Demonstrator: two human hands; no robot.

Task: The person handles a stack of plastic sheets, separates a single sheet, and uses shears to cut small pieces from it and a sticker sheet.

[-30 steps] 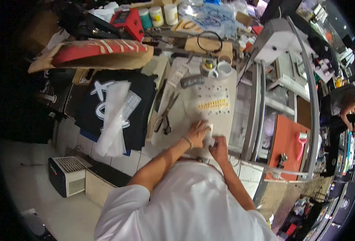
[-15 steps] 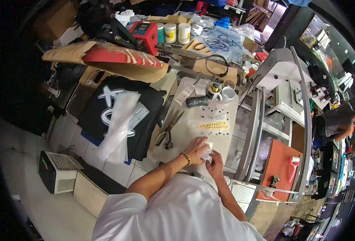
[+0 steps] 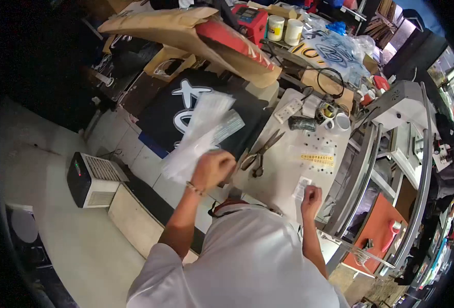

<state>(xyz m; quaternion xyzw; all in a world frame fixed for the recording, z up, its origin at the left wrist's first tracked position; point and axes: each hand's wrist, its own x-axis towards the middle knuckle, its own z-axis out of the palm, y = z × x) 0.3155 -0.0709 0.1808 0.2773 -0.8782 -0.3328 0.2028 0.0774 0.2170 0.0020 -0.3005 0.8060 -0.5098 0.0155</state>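
My left hand (image 3: 213,172), fingers curled, is raised left of the white board (image 3: 288,177), by the lower end of some clear plastic film strips (image 3: 201,126). What it holds, if anything, is hidden. At the board's front right, my right hand (image 3: 311,199) pinches a small white printed sheet (image 3: 301,188) by its edge. Beyond it on the board lie clear film with yellow CHIROPRACTIC lettering (image 3: 317,159) and several dark dots. A pair of scissors (image 3: 261,154) rests on the board between my hands.
Under the film strips is folded black fabric (image 3: 160,115) with white lettering. Mugs (image 3: 342,122), a dark wrapped roll (image 3: 302,123) and a power strip (image 3: 288,110) sit at the board's far end. A metal-framed machine (image 3: 381,169) stands at right; another person (image 3: 450,187) is beyond.
My hands, together over the small white piece before, are now apart. My left hand has moved left toward the film strips; my right keeps the printed sheet. The view has turned left.
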